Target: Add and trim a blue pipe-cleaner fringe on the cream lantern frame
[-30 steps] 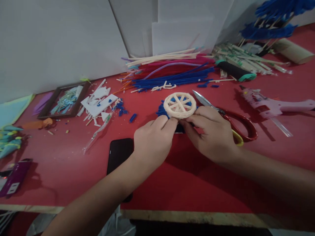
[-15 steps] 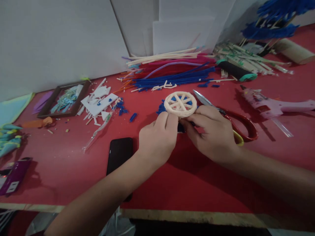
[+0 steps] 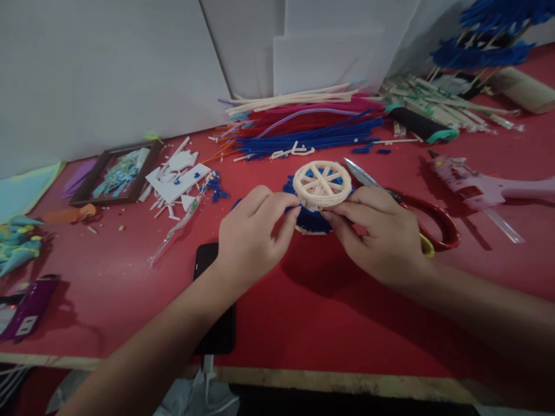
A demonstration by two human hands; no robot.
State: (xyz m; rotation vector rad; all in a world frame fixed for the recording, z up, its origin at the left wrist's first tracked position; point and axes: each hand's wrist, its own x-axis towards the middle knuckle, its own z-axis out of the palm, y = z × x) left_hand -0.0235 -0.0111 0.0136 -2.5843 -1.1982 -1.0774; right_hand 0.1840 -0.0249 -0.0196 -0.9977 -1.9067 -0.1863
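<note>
A small craft model stands between my hands. It has a cream spoked ring (image 3: 322,184) on top, with blue fuzzy pieces (image 3: 313,221) beneath it. My left hand (image 3: 255,234) pinches the model's left side just below the ring, thumb and forefinger together. On the opposite side, my right hand (image 3: 377,234) grips it under the ring's edge with thumb and fingers. What lies exactly between the fingertips is partly hidden. Red-handled scissors (image 3: 442,216) rest against the far side of my right hand, blade pointing away. Under my left forearm lies a black phone (image 3: 223,329).
Coloured pipe cleaners (image 3: 312,127) are piled at the back. White scraps (image 3: 180,182) and a brown frame (image 3: 78,197) lie left. A pink glue gun (image 3: 489,188) is at right, wrapped sticks (image 3: 451,104) behind it. The red table's front edge (image 3: 347,378) runs below my arms.
My left hand has moved left and its fingers have shifted to the model's side, uncovering more of the blue pieces. My right hand keeps its grip. The view has shifted slightly.
</note>
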